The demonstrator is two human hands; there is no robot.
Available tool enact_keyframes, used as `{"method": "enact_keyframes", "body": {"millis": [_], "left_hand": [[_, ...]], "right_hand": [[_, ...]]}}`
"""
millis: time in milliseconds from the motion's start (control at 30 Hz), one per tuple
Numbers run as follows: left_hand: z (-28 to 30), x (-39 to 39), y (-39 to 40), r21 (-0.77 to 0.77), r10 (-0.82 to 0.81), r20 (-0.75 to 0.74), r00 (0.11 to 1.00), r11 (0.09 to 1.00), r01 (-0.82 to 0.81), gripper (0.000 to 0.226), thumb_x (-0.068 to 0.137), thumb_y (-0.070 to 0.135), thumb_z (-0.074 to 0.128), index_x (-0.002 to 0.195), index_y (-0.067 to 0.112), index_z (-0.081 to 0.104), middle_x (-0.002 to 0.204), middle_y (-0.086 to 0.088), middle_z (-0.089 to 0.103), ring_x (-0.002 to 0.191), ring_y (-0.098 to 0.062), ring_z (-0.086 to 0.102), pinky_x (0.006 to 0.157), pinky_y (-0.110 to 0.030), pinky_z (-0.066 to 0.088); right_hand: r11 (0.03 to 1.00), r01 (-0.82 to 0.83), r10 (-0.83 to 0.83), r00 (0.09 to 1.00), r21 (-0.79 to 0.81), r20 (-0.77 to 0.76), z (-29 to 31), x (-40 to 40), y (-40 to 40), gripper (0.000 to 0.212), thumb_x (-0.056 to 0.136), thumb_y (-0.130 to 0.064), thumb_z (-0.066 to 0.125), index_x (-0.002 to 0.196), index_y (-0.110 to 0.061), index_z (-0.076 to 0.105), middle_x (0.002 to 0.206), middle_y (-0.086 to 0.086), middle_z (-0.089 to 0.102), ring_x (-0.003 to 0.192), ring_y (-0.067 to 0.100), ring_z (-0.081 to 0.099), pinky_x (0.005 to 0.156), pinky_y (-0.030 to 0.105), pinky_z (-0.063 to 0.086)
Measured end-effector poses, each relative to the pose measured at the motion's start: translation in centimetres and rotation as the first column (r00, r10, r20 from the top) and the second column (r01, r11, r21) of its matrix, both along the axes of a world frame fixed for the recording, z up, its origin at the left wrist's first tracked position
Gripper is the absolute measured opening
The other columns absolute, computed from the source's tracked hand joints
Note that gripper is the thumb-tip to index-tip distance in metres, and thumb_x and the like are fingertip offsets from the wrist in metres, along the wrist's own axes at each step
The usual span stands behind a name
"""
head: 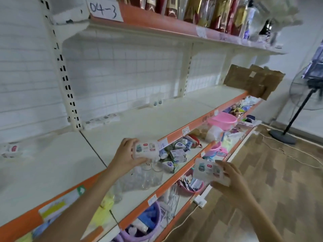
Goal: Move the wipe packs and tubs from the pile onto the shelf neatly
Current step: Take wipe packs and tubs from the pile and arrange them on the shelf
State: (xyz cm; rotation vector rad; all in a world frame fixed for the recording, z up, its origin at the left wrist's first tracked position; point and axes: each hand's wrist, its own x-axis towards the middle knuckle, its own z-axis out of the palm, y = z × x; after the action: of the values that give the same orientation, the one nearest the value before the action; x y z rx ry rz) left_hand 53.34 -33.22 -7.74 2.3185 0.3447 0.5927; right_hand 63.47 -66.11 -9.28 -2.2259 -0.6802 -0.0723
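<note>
My left hand point(126, 155) grips a white wipe pack point(146, 149) with a green and red label, held over the front edge of the wide cream shelf point(139, 123). My right hand point(230, 179) holds a second, similar wipe pack point(208, 170) lower down, in front of the shelves' orange edges. A pile of small wipe packs point(174, 154) lies on the shelf below, just right of my left hand. A row of packs point(101, 121) lies along the back of the cream shelf, two small tubs point(157, 102) stand further right, and one pack point(11, 149) lies at far left.
Clear bottles point(148, 175) stand on the lower shelf beside the pile. Pink basins point(222, 120) and mixed goods sit further right. Torn cardboard point(253, 81) stands at the shelf's right end. The top shelf point(192, 32) holds tall packets. A standing fan point(297, 110) is on the wood floor.
</note>
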Motion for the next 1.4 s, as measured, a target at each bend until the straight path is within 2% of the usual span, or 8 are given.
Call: {"method": "enact_keyframes", "body": {"millis": [133,267,400,600,833,1000,1200,1400], "left_hand": [[0.6,2.6,2.8,0.041,0.088,-0.020,0.996,0.995,-0.088,0.079,0.069,0.029,0.080,0.133,0.008,0.040,0.120,0.001,0.036,0.110,-0.007,0.038,0.091,-0.007,0.022],[0.8,6.2,6.9,0.079,0.127,-0.037,0.991,0.989,-0.124,0.073,0.073,0.022,0.077,0.134,0.006,0.039,0.118,-0.003,0.035,0.113,-0.013,0.038,0.089,-0.008,0.022],[0.9,11.3,11.2,0.079,0.183,-0.048,0.982,0.981,-0.179,0.071,0.074,0.024,0.075,0.133,0.007,0.038,0.122,-0.004,0.034,0.114,-0.012,0.035,0.084,-0.009,0.022],[0.7,18.2,15.6,0.145,0.296,-0.041,0.954,0.947,-0.287,0.067,0.077,0.032,0.073,0.131,0.009,0.041,0.123,-0.002,0.031,0.104,-0.013,0.043,0.087,-0.020,0.034],[-0.5,20.6,18.8,0.538,0.536,-0.070,0.841,0.731,-0.421,0.062,0.070,0.059,0.068,0.110,0.011,0.063,0.128,-0.012,0.042,0.122,-0.030,0.040,0.104,-0.038,0.030],[-1.4,20.2,19.1,0.694,0.665,-0.125,0.736,0.589,-0.414,0.060,0.042,0.069,0.076,0.075,0.019,0.071,0.094,-0.004,0.062,0.083,-0.023,0.063,0.073,-0.032,0.053],[-1.2,21.0,17.9,0.662,0.703,-0.100,0.704,0.576,-0.480,0.051,0.038,0.055,0.085,0.075,0.024,0.069,0.079,0.004,0.061,0.067,-0.014,0.063,0.056,-0.026,0.052],[-2.2,21.4,17.6,0.522,0.717,-0.106,0.689,0.629,-0.576,0.042,0.058,0.035,0.084,0.089,0.014,0.065,0.087,-0.006,0.060,0.079,-0.027,0.063,0.067,-0.034,0.053]], "right_hand": [[0.989,-0.148,0.148,0.988,0.008,0.034,1.8,4.8,4.9,0.070,0.068,-0.004,0.079,0.129,-0.019,0.048,0.119,-0.007,0.042,0.109,0.012,0.044,0.079,0.012,0.042],[0.963,-0.269,0.270,0.959,-0.023,0.087,3.3,10.5,11.1,0.068,0.068,-0.007,0.079,0.128,-0.017,0.050,0.118,-0.009,0.042,0.109,0.014,0.046,0.091,0.031,0.045],[0.923,-0.383,0.385,0.920,-0.041,0.070,4.8,16.7,17.5,0.067,0.071,-0.007,0.076,0.130,-0.019,0.047,0.118,-0.009,0.040,0.109,0.011,0.045,0.082,0.014,0.040],[0.895,-0.430,0.439,0.896,-0.116,0.063,6.4,25.3,26.4,0.069,0.071,-0.009,0.077,0.132,-0.014,0.046,0.124,-0.001,0.042,0.105,0.007,0.040,0.081,0.008,0.029],[0.830,-0.510,0.523,0.853,-0.227,-0.003,5.2,30.9,34.5,0.070,0.074,-0.013,0.071,0.136,-0.014,0.040,0.131,0.000,0.038,0.124,0.018,0.036,0.094,0.018,0.031],[0.721,-0.616,0.625,0.776,-0.317,-0.086,3.6,32.9,39.5,0.072,0.075,-0.015,0.070,0.138,-0.013,0.036,0.134,0.004,0.034,0.124,0.022,0.036,0.101,0.027,0.036],[0.656,-0.736,0.712,0.677,-0.167,-0.188,1.9,32.9,42.6,0.064,0.078,-0.008,0.068,0.134,-0.010,0.037,0.130,0.008,0.033,0.120,0.022,0.041,0.099,0.024,0.038],[0.711,-0.698,0.700,0.694,0.085,-0.168,0.2,32.2,43.2,0.030,0.079,-0.012,0.069,0.104,-0.012,0.053,0.113,0.004,0.042,0.096,0.014,0.045,0.078,0.014,0.030]]}}
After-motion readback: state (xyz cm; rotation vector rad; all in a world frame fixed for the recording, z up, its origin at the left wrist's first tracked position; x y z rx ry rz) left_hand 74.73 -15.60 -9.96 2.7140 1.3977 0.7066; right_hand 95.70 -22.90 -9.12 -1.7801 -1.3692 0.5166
